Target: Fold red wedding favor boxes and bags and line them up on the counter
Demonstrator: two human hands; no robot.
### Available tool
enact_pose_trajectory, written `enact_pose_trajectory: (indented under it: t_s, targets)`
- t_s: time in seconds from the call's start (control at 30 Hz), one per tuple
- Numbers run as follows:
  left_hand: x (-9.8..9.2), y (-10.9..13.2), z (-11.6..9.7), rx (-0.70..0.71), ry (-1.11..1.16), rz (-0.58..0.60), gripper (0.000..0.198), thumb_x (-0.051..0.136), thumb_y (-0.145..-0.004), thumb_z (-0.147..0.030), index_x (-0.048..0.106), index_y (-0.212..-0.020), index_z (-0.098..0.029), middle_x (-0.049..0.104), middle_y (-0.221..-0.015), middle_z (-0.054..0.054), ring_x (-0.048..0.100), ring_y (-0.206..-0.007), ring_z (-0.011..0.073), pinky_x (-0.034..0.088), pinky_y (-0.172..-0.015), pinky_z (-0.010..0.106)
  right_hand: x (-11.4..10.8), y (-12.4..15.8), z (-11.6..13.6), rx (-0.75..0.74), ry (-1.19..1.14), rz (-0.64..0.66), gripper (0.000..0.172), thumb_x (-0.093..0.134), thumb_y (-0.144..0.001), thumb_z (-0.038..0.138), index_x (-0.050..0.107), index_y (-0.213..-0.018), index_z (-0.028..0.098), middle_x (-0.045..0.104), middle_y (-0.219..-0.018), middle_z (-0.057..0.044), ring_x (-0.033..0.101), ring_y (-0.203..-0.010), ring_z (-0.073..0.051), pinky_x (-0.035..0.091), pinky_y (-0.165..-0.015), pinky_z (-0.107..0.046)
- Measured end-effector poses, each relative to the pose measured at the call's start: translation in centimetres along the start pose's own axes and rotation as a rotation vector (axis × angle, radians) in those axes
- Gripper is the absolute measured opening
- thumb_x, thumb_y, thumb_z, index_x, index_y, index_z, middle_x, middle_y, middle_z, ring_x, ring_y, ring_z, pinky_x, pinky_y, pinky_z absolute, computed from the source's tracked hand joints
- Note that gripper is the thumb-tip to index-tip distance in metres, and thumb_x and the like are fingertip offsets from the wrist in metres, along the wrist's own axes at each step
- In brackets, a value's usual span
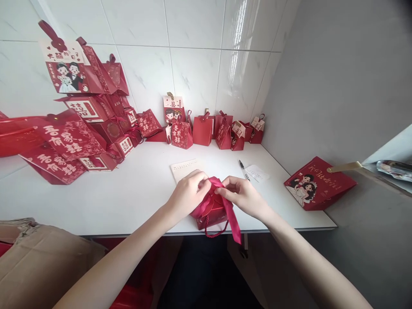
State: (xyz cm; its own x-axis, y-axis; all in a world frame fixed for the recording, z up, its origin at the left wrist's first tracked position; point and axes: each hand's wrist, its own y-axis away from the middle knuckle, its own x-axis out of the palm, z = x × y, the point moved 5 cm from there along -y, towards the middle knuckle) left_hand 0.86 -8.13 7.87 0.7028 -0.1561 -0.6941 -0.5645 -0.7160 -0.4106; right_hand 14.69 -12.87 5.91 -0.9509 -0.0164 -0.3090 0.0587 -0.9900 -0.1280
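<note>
A small dark red gift box [212,218] sits near the front edge of the white table, with a twisted red cord handle [216,235] hanging over that edge. Over the top of the box runs a crimson satin ribbon [232,219], one tail dangling down at the right. My left hand [190,191] pinches the ribbon on the left side. On the right side, my right hand [243,194] has its thumb and fingers closed on the same ribbon. The fingers hide part of the ribbon where the two hands come close together.
Red gift boxes [77,111] are stacked at the left, and several more [203,131] line the tiled wall. A notepad [183,167], a black pen [243,168] and a paper slip [257,172] lie behind the hands. One larger red box [317,182] leans against the right wall.
</note>
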Motion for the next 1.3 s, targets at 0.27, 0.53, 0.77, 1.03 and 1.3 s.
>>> enact_pose_trajectory:
  t_s: [0.27, 0.53, 0.77, 1.03, 1.3]
  targets:
    - [0.1, 0.0, 0.7, -0.057, 0.103, 0.006, 0.020, 0.039, -0.087, -0.025, 0.045, -0.069, -0.020, 0.049, -0.066, -0.003, 0.051, -0.053, 0.0096, 0.042, -0.054, 0.023, -3.5, 1.5, -1.2, 0.173, -0.045, 0.152, 0.043, 0.067, -0.073, 0.059, 0.061, -0.071, 0.017, 0.064, -0.060, -0.003, 0.045, -0.050, -0.012, 0.034, -0.050, -0.026]
    - [0.0, 0.1, 0.7, -0.094, 0.109, 0.019, 0.022, 0.040, -0.086, -0.024, 0.041, -0.064, -0.020, 0.050, -0.064, -0.003, 0.055, -0.057, 0.0114, 0.042, -0.053, 0.023, -6.5, 3.7, -4.5, 0.260, 0.065, 0.271, 0.036, 0.065, -0.079, 0.053, 0.065, -0.075, 0.016, 0.065, -0.071, -0.005, 0.056, -0.068, -0.017, 0.043, -0.069, -0.032]
    - [0.2, 0.0, 0.8, -0.092, 0.125, 0.019, 0.020, 0.042, -0.086, -0.025, 0.044, -0.066, -0.020, 0.055, -0.069, -0.002, 0.058, -0.063, 0.0133, 0.044, -0.054, 0.024, -8.8, 3.5, -6.2, 0.322, 0.316, 0.247, 0.035, 0.067, -0.074, 0.054, 0.069, -0.074, 0.019, 0.065, -0.073, -0.004, 0.057, -0.071, -0.021, 0.044, -0.065, -0.033]
    - [0.6, -0.1, 0.6, -0.093, 0.117, 0.066, 0.018, 0.046, -0.085, -0.030, 0.051, -0.072, -0.019, 0.061, -0.081, 0.001, 0.060, -0.070, 0.0153, 0.050, -0.065, 0.029, -2.6, 0.4, -0.1, -0.057, 0.243, -0.008, 0.036, 0.056, -0.083, 0.053, 0.063, -0.097, 0.020, 0.064, -0.102, -0.007, 0.059, -0.087, -0.022, 0.046, -0.072, -0.033]
    - [-0.4, 5.5, 1.8, -0.135, 0.082, 0.053, 0.071, 0.061, -0.077, -0.038, 0.024, -0.135, -0.022, 0.034, -0.140, 0.017, 0.040, -0.127, 0.0296, 0.042, -0.099, 0.045, -3.0, -0.7, 0.6, 0.027, -0.041, 0.001, 0.029, 0.061, -0.080, 0.046, 0.054, -0.078, 0.018, 0.060, -0.066, -0.001, 0.055, -0.064, -0.016, 0.043, -0.059, -0.028]
